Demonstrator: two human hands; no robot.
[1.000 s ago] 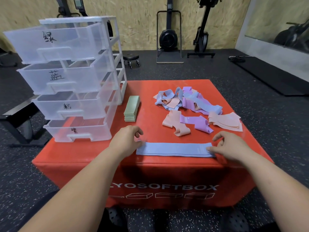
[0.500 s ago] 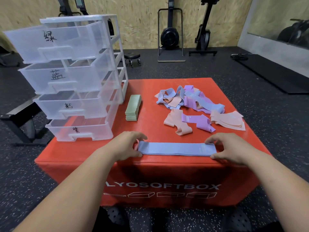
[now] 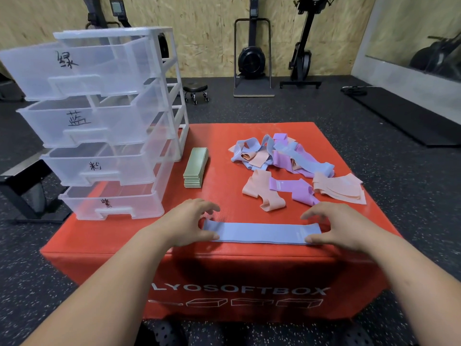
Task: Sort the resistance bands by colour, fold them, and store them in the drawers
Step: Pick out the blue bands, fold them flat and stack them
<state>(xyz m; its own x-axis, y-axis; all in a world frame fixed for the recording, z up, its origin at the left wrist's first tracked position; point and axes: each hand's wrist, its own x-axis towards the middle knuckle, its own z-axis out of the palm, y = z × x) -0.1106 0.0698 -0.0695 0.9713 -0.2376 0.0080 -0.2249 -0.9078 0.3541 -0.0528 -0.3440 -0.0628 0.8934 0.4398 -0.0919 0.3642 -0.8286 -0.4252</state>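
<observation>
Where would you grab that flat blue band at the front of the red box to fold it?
Probably by its two short ends, coming down from above. The blue band lies flat and stretched sideways along the front of the red box, so each end sits within reach of one hand: left hand at the left end, right hand at the right.

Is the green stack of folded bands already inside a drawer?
No. The green stack lies on the red box, beside the drawer unit, not inside any drawer.
</observation>
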